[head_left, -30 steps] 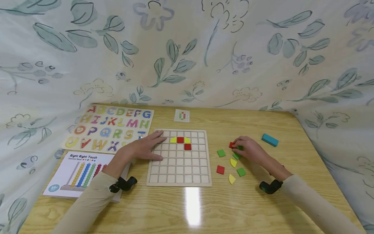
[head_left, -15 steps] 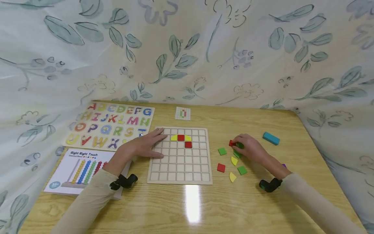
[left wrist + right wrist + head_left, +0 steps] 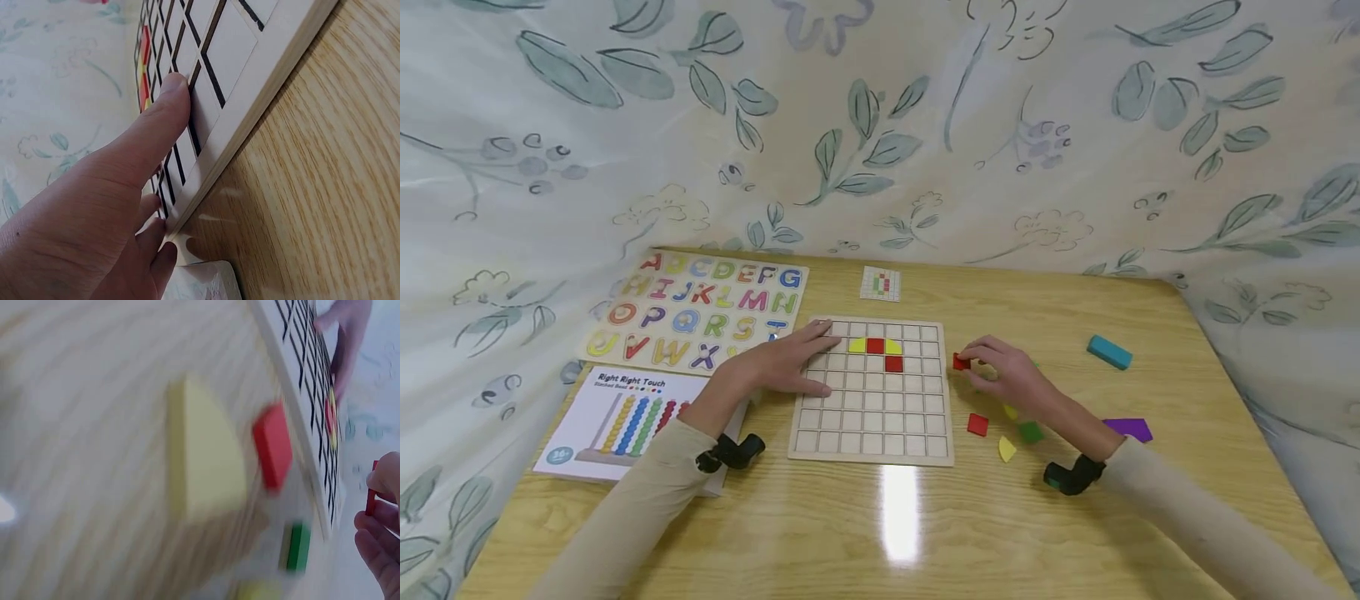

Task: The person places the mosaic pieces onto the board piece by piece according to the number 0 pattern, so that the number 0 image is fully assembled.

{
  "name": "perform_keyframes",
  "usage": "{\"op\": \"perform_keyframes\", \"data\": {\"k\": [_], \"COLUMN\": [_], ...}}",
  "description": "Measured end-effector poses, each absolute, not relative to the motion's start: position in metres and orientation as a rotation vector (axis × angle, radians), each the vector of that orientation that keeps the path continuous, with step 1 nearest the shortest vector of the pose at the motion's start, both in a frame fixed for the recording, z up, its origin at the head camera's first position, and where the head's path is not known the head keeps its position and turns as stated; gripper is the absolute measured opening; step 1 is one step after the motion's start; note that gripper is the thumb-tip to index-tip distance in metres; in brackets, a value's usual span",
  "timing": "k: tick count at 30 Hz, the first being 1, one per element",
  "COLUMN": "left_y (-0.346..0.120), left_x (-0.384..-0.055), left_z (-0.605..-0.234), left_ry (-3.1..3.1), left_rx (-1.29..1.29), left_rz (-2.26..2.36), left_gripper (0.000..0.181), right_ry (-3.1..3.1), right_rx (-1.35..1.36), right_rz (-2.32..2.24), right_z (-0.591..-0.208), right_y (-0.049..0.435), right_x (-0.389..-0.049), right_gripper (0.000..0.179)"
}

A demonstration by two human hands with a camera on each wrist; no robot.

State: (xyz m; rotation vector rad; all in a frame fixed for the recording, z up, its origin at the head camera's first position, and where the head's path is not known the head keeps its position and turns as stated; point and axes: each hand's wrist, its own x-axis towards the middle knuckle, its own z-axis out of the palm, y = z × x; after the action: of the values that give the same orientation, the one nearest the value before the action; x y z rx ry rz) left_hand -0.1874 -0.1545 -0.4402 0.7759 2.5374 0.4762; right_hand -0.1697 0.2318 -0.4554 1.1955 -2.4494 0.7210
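Note:
My left hand (image 3: 782, 364) rests on the left edge of a wooden grid board (image 3: 865, 446), fingers spread and thumb lying on the squares, as the left wrist view also shows. Near the board's top sit a red square tile (image 3: 875, 346) between two yellow quarter-circle tiles, and another red tile (image 3: 893, 364) just below. To the right of the board, my right hand (image 3: 1011, 379) pinches a red square tile (image 3: 960, 362) between thumb and fingers. Beneath that hand lie loose tiles: a red square (image 3: 977, 425), a yellow quarter-circle (image 3: 1007, 450) and a green square (image 3: 1031, 432); others are partly hidden.
Behind the board lies a small pattern card (image 3: 880, 284). On the left are an alphabet puzzle (image 3: 786, 300) and a box with an abacus picture (image 3: 565, 433). A blue block (image 3: 1109, 352) and a purple piece (image 3: 1129, 429) lie at right. A floral cloth hangs behind the table.
My right hand has moved left from the loose tiles toward the board, carrying the red tile. The purple piece has come into fuller view. My left hand stays on the board.

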Motion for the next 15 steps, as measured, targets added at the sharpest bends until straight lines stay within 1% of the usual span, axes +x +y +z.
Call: {"op": "perform_keyframes", "data": {"k": [7, 15], "left_y": [-0.151, -0.151], "left_x": [-0.189, -0.19], "left_z": [-0.44, -0.44], "left_ry": [2.513, 2.535], "left_rx": [0.771, 0.766], "left_rz": [0.473, 0.471], "left_gripper": [0.089, 0.088], "right_ry": [-2.525, -2.618], "right_rx": [1.291, 1.311], "right_rz": [0.844, 0.816], "right_z": [-0.461, -0.461], "right_y": [0.198, 0.175], "right_x": [-0.163, -0.168], "right_gripper": [0.023, 0.022]}}
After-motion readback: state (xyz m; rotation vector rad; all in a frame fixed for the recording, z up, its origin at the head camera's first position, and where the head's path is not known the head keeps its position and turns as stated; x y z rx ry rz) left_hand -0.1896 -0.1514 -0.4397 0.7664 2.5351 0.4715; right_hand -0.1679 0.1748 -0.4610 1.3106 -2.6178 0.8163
